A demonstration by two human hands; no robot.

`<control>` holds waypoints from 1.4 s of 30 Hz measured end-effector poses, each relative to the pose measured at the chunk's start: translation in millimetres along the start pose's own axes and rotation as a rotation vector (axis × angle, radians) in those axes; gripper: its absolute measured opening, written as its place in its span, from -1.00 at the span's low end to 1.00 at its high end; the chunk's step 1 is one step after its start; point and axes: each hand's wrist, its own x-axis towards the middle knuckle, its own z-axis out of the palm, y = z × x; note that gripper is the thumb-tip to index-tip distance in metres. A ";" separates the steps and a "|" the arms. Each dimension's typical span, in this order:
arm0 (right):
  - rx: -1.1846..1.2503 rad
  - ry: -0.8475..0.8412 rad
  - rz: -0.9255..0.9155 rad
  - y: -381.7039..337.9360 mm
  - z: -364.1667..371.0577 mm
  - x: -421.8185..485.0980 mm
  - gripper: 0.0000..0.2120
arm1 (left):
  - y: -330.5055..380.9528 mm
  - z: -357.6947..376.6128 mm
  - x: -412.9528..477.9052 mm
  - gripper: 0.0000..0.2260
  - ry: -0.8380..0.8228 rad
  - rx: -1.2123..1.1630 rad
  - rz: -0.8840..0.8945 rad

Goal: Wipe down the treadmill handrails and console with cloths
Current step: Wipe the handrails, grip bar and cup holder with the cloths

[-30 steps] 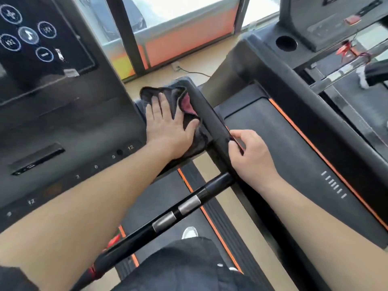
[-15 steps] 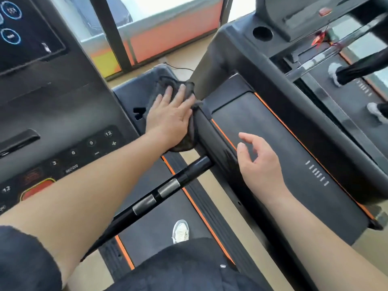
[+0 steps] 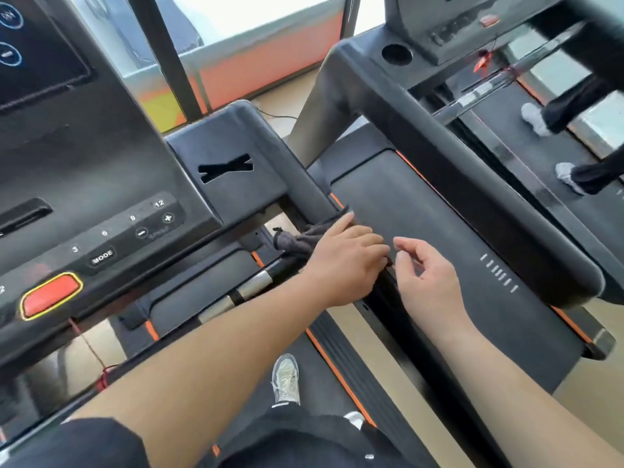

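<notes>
Holding cloth against handrail, left hand — right hand hovers beside.

cloth: mostly hidden under left hand | console screen: cut by left edge

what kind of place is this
Probably a gym: a treadmill console with speed and mode buttons, a second treadmill right beside it, and another person's legs in mid-stride beyond its handrail.
</notes>
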 end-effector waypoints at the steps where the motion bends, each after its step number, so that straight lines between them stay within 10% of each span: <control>1: -0.005 -0.007 -0.011 -0.6 1.4 -0.5 -0.76 | -8.5 -1.4 -10.9 -0.67 0.013 -0.016 0.059; 4: -0.035 -0.026 -0.055 -7.4 10.5 -3.2 -0.75 | -56.3 -14.9 -33.4 -0.58 0.029 0.051 0.048; 9: -0.069 -0.056 -0.115 -20.5 38.4 -10.5 -0.73 | -34.1 -6.7 -54.9 -0.44 -0.066 -0.095 -0.462; 13: -0.163 -0.039 -0.267 -22.8 59.6 -17.1 -0.76 | -42.3 4.7 -93.0 -0.32 -0.015 0.039 -0.399; 20: -0.190 0.027 -0.321 -8.8 45.1 -28.6 -0.71 | -52.6 -28.0 -110.0 -0.92 0.196 0.080 -0.272; 24: -0.186 0.071 -0.199 12.0 9.4 -41.6 -0.71 | -50.5 -35.4 -82.1 -0.67 0.262 -0.191 -0.536; 27: -0.173 0.104 -0.116 24.6 -12.3 -53.4 -0.71 | -26.9 -36.3 -34.5 -0.74 0.476 -0.206 -0.392; 33: -0.156 0.154 -0.019 55.0 -52.8 -81.9 -0.72 | 15.7 13.1 6.0 -0.67 0.054 0.009 -0.274; 42: -0.044 0.181 0.120 136.1 -141.0 -145.3 -0.72 | 196.0 70.9 -48.1 -0.73 0.115 -0.222 -0.212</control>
